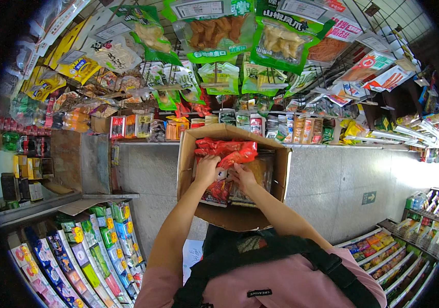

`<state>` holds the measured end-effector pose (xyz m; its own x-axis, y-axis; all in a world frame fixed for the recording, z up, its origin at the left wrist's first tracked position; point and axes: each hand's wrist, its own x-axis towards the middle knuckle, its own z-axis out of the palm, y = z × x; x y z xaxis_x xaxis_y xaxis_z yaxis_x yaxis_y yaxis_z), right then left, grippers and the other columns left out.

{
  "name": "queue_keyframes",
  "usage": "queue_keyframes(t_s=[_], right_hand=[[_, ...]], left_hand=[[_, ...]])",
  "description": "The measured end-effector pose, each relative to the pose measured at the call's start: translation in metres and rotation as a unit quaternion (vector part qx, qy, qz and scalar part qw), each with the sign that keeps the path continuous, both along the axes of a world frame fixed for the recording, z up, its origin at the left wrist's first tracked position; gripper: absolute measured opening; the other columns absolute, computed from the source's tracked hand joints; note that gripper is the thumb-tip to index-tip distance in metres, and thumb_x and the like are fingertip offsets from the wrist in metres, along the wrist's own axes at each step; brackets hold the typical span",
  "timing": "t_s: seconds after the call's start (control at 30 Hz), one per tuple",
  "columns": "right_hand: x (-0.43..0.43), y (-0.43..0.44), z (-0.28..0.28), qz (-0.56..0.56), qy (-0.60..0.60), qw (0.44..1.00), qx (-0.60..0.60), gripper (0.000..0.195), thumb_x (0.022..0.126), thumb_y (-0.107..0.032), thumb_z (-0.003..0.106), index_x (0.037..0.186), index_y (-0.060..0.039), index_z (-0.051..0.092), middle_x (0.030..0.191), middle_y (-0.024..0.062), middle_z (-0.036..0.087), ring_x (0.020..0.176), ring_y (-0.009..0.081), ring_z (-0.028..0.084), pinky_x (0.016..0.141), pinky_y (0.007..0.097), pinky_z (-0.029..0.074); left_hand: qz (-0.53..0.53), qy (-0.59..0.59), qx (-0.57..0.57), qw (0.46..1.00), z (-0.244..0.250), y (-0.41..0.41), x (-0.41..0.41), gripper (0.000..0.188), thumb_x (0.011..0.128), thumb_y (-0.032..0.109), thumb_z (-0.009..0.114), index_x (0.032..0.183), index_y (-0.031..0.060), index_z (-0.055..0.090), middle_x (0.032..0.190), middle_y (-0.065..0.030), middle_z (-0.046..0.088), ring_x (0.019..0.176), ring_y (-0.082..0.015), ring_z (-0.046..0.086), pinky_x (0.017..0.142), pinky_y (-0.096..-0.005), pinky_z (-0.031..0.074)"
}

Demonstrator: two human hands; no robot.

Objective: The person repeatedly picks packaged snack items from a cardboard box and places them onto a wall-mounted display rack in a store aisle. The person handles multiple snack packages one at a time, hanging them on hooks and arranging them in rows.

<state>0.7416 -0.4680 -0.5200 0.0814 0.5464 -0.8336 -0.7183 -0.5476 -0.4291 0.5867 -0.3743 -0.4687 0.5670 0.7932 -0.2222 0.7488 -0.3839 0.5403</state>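
Note:
An open cardboard box is right in front of my body, its flaps spread. Inside it, shiny red snack packets lie crumpled toward the far side. My left hand grips the near edge of the red plastic, fingers partly hidden by it. Close beside it, my right hand pinches the same plastic between thumb and fingers. Beneath my hands is another red packet with dark printing. Flat clear-wrapped packs with yellowish contents fill the right part of the box.
Hanging green snack bags crowd the wire rack ahead, above a low shelf of small boxed packets. Shelves of colourful packs stand behind at left, and snack shelves at right. Grey floor tiles bear an arrow sign.

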Motion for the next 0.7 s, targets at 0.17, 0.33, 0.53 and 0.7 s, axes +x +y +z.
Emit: queue_keyframes(t_s=[0.17, 0.33, 0.53, 0.7], right_hand=[[0.007, 0.000, 0.024, 0.033, -0.071, 0.991, 0.108, 0.028, 0.096, -0.016, 0.069, 0.117, -0.0079, 0.051, 0.109, 0.0049, 0.065, 0.103, 0.0177, 0.063, 0.082, 0.0334, 0.055], [0.021, 0.001, 0.120, 0.045, -0.169, 0.936, 0.307, 0.030, 0.094, -0.005, 0.069, 0.118, -0.0021, 0.052, 0.107, 0.0064, 0.068, 0.098, 0.0129, 0.064, 0.085, 0.0289, 0.052], [0.043, 0.007, 0.234, 0.089, -0.236, 0.889, 0.383, 0.029, 0.093, -0.002, 0.069, 0.118, 0.0004, 0.054, 0.108, 0.0070, 0.069, 0.099, 0.0116, 0.064, 0.086, 0.0281, 0.053], [0.071, 0.031, 0.343, 0.077, -0.241, 0.857, 0.448, 0.029, 0.094, -0.004, 0.068, 0.119, 0.0010, 0.054, 0.109, 0.0085, 0.069, 0.098, 0.0107, 0.063, 0.083, 0.0268, 0.053]], left_hand=[[0.104, -0.144, -0.227, 0.958, 0.021, -0.014, -0.011, 0.032, 0.082, 0.029, 0.081, 0.094, 0.0019, 0.069, 0.077, -0.0098, 0.068, 0.067, -0.0211, 0.064, 0.066, -0.0361, 0.051], [0.122, -0.218, -0.280, 0.927, 0.097, -0.032, -0.001, 0.021, 0.091, 0.017, 0.073, 0.101, 0.0001, 0.066, 0.082, 0.0004, 0.064, 0.080, -0.0077, 0.059, 0.073, -0.0279, 0.049], [0.170, -0.449, -0.111, 0.870, 0.207, -0.057, 0.052, 0.082, 0.086, 0.010, 0.079, 0.151, 0.0045, 0.029, 0.118, -0.0112, 0.061, 0.101, -0.0175, 0.064, 0.086, -0.0311, 0.052], [0.046, -0.297, 0.167, 0.939, 0.324, -0.037, 0.076, 0.083, 0.082, 0.009, 0.078, 0.153, 0.0076, 0.036, 0.131, -0.0188, 0.054, 0.122, -0.0355, 0.056, 0.102, -0.0416, 0.046]])
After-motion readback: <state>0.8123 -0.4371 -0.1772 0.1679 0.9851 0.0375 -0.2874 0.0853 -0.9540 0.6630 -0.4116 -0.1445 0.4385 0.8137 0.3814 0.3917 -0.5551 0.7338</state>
